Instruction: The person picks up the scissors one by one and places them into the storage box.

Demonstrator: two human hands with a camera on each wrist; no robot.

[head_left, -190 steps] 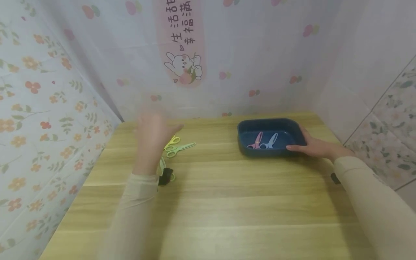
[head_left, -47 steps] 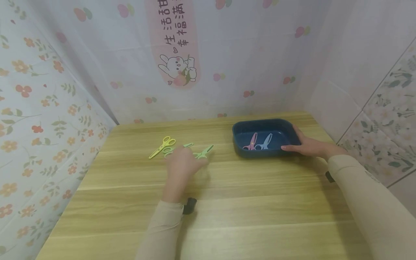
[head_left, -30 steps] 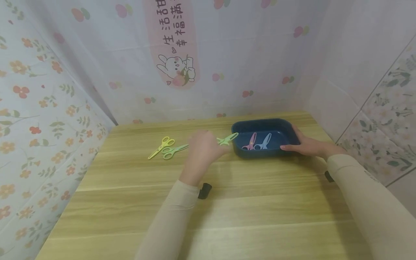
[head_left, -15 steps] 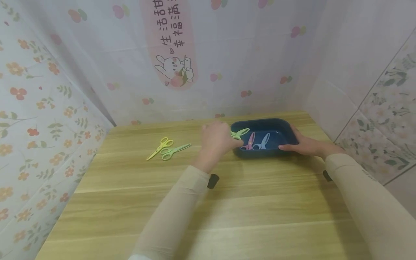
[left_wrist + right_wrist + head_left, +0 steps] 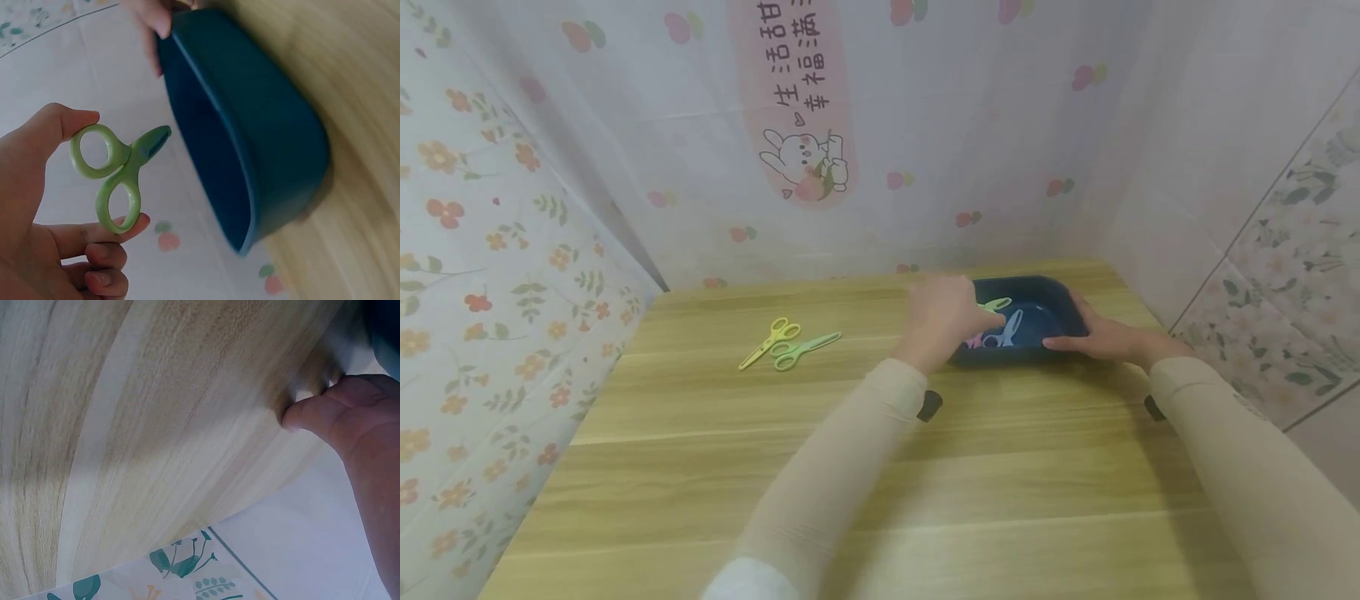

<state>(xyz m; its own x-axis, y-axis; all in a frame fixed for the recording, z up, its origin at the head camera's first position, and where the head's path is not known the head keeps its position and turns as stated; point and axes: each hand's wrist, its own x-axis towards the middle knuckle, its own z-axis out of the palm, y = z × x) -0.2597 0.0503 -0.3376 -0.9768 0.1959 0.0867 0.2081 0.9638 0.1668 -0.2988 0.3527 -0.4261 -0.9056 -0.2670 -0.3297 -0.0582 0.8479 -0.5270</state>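
My left hand (image 5: 942, 321) is over the left end of a dark blue plastic bin (image 5: 1000, 357). Between thumb and index finger it pinches the handle loops of light green scissors (image 5: 130, 164), whose blades point toward the bin's opening in the left wrist view. Inside the bin lie blue scissors (image 5: 1011, 327) and pink scissors (image 5: 974, 341), the pink pair mostly covered by my left hand. My right hand (image 5: 1105, 337) grips the bin's right end, thumb at the front rim and fingers along the outer side.
Left on the wooden table (image 5: 820, 450) lie yellow scissors (image 5: 763, 349) and a second green pair of scissors (image 5: 816, 342), close together. A printed cloth (image 5: 940, 150) hangs behind the table, and a flowered cloth (image 5: 497, 317) on the left.
From among the scissors on the left, my left hand has carried a green pair rightward to over the bin. My right hand has stayed on the bin's right end.
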